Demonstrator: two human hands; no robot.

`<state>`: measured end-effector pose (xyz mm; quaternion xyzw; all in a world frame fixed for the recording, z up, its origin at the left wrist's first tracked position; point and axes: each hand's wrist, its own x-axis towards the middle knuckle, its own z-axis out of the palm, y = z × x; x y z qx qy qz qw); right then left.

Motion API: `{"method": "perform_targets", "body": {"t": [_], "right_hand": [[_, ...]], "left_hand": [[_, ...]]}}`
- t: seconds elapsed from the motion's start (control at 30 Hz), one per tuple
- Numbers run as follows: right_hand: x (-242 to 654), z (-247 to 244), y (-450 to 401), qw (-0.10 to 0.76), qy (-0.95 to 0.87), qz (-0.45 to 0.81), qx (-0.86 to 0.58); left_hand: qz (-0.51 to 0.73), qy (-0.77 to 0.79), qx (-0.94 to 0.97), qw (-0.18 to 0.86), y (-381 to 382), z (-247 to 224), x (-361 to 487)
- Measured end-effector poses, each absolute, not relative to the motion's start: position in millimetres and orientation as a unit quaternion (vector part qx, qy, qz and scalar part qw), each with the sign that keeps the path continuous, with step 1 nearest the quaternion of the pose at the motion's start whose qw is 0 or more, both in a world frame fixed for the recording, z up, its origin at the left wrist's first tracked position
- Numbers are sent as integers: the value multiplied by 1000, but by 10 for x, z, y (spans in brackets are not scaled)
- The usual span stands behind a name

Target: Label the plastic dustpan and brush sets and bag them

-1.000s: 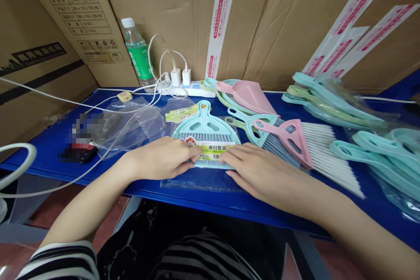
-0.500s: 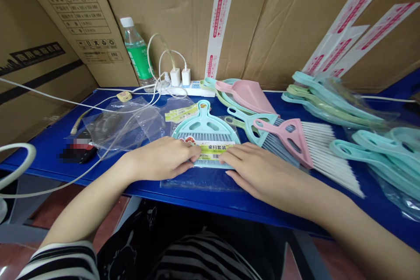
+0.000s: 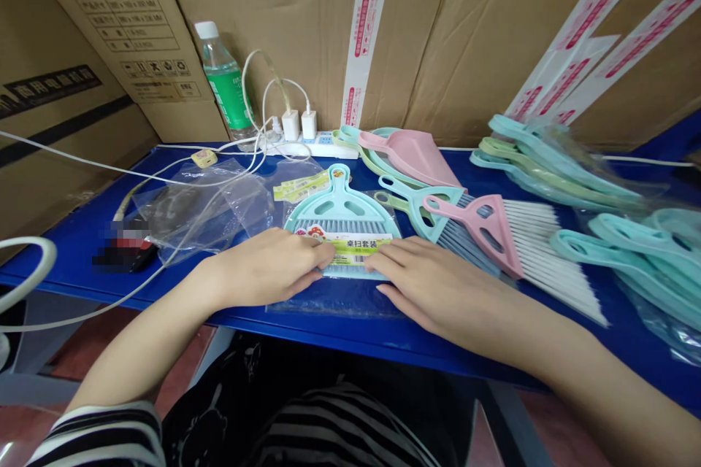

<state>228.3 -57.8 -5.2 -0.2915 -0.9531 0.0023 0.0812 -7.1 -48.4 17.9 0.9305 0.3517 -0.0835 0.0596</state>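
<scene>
A light-blue dustpan with a grey-bristled brush set in it lies on the blue table in a clear plastic bag. A yellow-green and white printed label lies across the bristles. My left hand is closed at the label's left end, its fingers curled and partly hiding it. At the right end, the bent fingers of my right hand press on the label, with the thumb lower down near the dustpan's front edge. Both palms face down, and what lies beneath them is hidden.
Loose brushes, including a pink one, lie at right beside a pink dustpan. Bagged sets are piled farther right. Clear bags, spare labels, cables, a power strip, a bottle and a phone lie left and behind.
The view has shifted very slightly. Both hands stay at the two ends of the label, and nothing else has visibly moved.
</scene>
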Motion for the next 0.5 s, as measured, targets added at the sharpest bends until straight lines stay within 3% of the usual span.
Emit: {"method": "perform_targets", "body": {"t": [0.5], "right_hand": [[2283,-46,-593,81,-954,-2,-289]], "left_hand": [[-115,357,926,49,-492,193,-45]]}}
